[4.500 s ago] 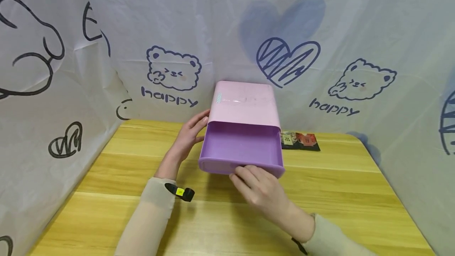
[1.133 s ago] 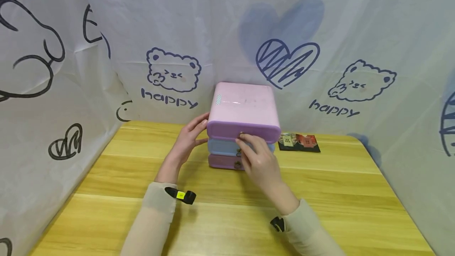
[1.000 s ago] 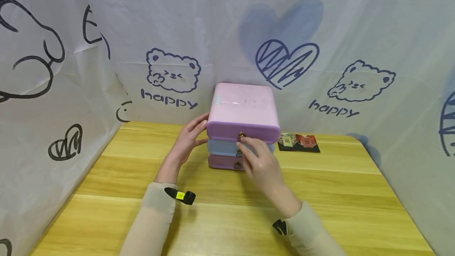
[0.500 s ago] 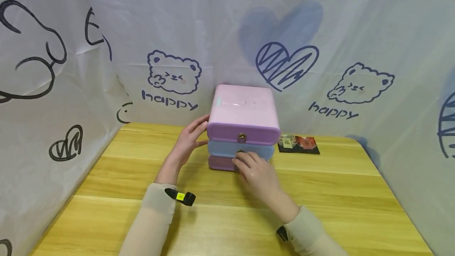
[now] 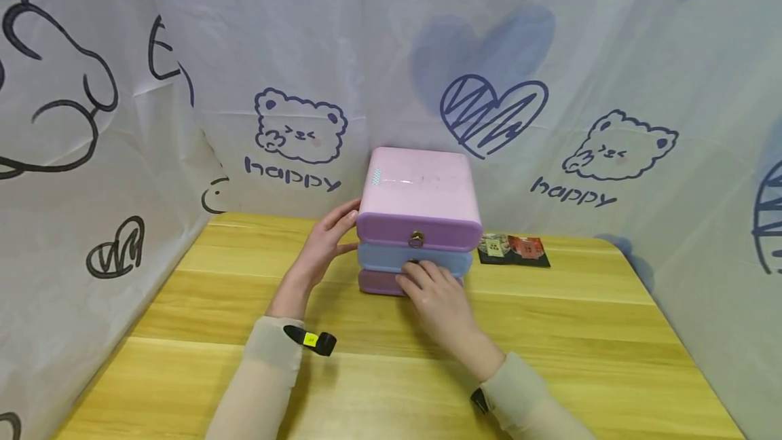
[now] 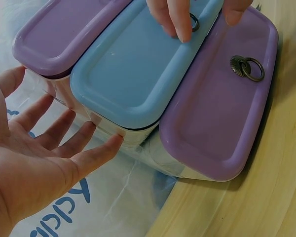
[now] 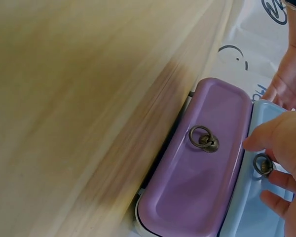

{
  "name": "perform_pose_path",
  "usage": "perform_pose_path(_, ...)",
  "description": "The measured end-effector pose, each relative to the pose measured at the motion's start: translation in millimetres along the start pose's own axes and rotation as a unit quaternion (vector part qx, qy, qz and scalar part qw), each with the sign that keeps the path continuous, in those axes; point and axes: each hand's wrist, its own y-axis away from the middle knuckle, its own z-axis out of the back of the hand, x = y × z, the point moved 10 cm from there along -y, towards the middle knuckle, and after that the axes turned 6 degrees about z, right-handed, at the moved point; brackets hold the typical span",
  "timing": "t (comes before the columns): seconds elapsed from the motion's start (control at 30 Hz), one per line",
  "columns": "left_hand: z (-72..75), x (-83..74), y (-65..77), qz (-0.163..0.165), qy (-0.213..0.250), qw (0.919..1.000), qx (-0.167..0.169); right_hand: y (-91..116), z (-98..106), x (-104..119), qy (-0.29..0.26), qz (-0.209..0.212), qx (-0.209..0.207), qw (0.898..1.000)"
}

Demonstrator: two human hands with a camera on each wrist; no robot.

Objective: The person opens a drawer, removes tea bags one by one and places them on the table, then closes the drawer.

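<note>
A pink drawer box [image 5: 421,178] stands at the back of the table with its three drawers closed. Its top drawer [image 5: 391,231] is purple, the middle one [image 6: 128,69] light blue, the bottom one [image 7: 192,182] purple; each has a bronze ring pull. My left hand [image 5: 320,243] rests against the box's left side, fingers spread and fairly straight in the left wrist view. My right hand [image 5: 436,301] is at the blue drawer's front, thumb below and fingers above its ring pull [image 7: 266,168]. That ring shows between thumb and fingers, which stand apart.
Two small printed packets, one with a beige label [image 5: 496,246] and one red [image 5: 527,248], lie right of the box. Behind the wooden table [image 5: 580,345] hangs a white curtain [image 5: 397,39] with drawn bears and hearts, close to the box's back.
The top purple drawer, pulled out 4.5 s ago, is pushed in. My right hand has moved from its front down to the blue drawer's ring pull. The left hand stays at the side.
</note>
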Motion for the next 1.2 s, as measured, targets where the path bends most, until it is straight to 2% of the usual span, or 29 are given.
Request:
perform_pose_path(0.33,-0.9,-1.0,1.0,-0.003,-0.005,1.0000,-0.001,-5.9,-0.4,-1.9,-0.011,0.004,-0.036,0.999)
perform_pose_path(0.77,-1.6,-1.7,2.2,-0.001,-0.006,1.0000,0.003,-8.4,0.0,-5.5,-0.038,0.002,-0.058,0.998)
perform_pose_path(1.2,0.0,-0.4,1.6,-0.002,-0.003,1.0000,-0.002,2.3,10.8,-11.8,-0.059,-0.015,-0.126,0.990)
